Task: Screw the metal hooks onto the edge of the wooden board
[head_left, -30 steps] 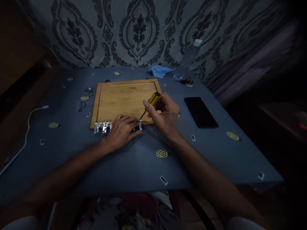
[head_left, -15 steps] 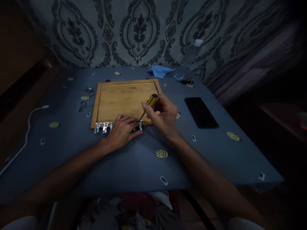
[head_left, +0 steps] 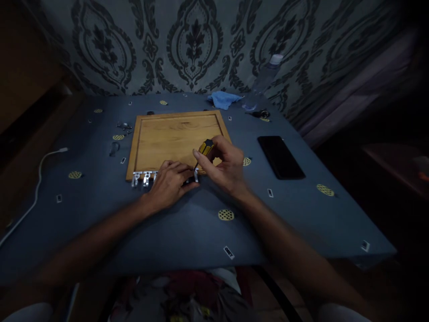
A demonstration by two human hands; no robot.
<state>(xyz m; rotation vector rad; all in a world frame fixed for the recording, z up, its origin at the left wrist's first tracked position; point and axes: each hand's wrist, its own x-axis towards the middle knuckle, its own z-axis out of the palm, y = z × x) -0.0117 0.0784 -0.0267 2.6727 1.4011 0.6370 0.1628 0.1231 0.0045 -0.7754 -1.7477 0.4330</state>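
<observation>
I judge the step in hand to be fastening the rightmost visible fitting (head_left: 196,176). My right hand (head_left: 228,164) is closed round the screwdriver (head_left: 205,146), whose shaft slants down to that fitting; where its tip meets the metal is too small and dark to make out. My left hand (head_left: 170,182) lies palm down over the board (head_left: 177,136) at its near edge, hiding the middle of the row, thumb stretched out below the same fitting; whether it pinches the metal or only presses, I cannot tell. As I read it, the next move calls for firm downward pressure and a turn of the wrist, the shaft in line, with my left hand bracing the piece. A slanted tip could slip and scratch the wood.

The board lies flat on the table (head_left: 187,232), straight in front of me: honey-coloured, grained, a rectangle with a frame round its panel. The fittings (head_left: 146,179) are shiny metal, their curled lower ends hanging past the near edge. The screwdriver's yellow and black handle looks ribbed and hard. Left of the board lie small metal pieces (head_left: 124,126); to the right, a smooth dark phone (head_left: 280,157). Behind, a crumpled blue rag (head_left: 224,100) sits near a clear, white-capped bottle (head_left: 263,82)
</observation>
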